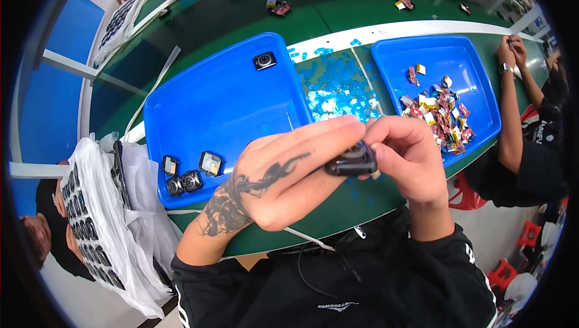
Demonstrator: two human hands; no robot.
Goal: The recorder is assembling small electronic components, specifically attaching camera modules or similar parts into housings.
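Observation:
Above the table's near edge, my left hand [289,174] is closed around a black smartwatch case [353,165], its fingers stretched along the far side. My right hand [413,159] pinches at the right edge of the same case, thumb and forefinger together. A small pale bit shows under the case by the right fingertips; what it is I cannot make out. To the left lies a blue tray [223,102] with a watch case [264,60] in its far right corner. Several more cases [192,180] lie in its near left corner, some with pale insides showing.
A second blue tray [440,50] at right holds a heap of small red, white and yellow parts [443,117]. Blue film scraps [341,102] cover the table between the trays. White-wrapped trays of cases [87,219] stand at left. A co-worker's arm [512,105] is at right.

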